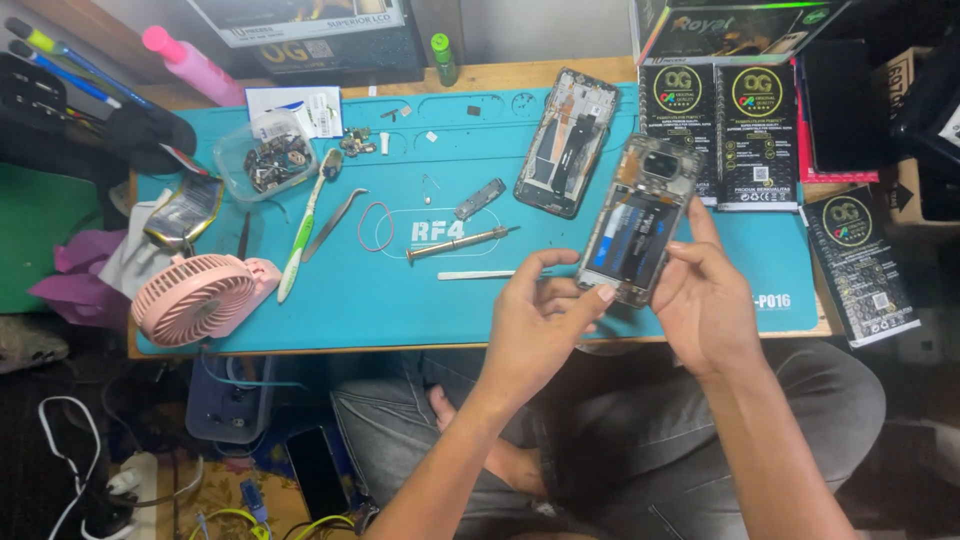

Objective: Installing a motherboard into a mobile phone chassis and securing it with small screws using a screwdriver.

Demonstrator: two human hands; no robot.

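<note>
Covering most of the wooden surface [480, 75], one teal work mat [400, 290] carries nearly everything. One pink handheld fan [195, 298] lies at its near left corner. Dark retail boxes: four counted, two flat side by side at the mat's far right [718, 135], one tilted off the right edge [860, 265], one big one behind [730, 25]. Two opened phones: one phone frame [637, 220] held up above the mat's right half, camera end away from the person; a second phone chassis [565, 142] lying flat just left of it, near the far edge. Both hands on the held frame: left hand [535, 325] pinches its lower left edge, thumb and fingertips closed on it; right hand [705, 300] supports the right side and bottom, fingers wrapped behind. So each grip is closed on the frame, none free. One clear plastic tub [265, 155] of small parts sits far left. One green-white toothbrush [305, 225], one pair of tweezers [333, 222], one red rubber band loop [377, 225], one screwdriver [462, 241], one thin metal pry strip [478, 274], one small grey bracket [480, 198], all mid-mat, apart from each other. One pink bottle [190, 62] and one green-capped bottle [443, 58] stand at the far edge. Loose tiny screws and chips near the tub, too small to count.
</note>
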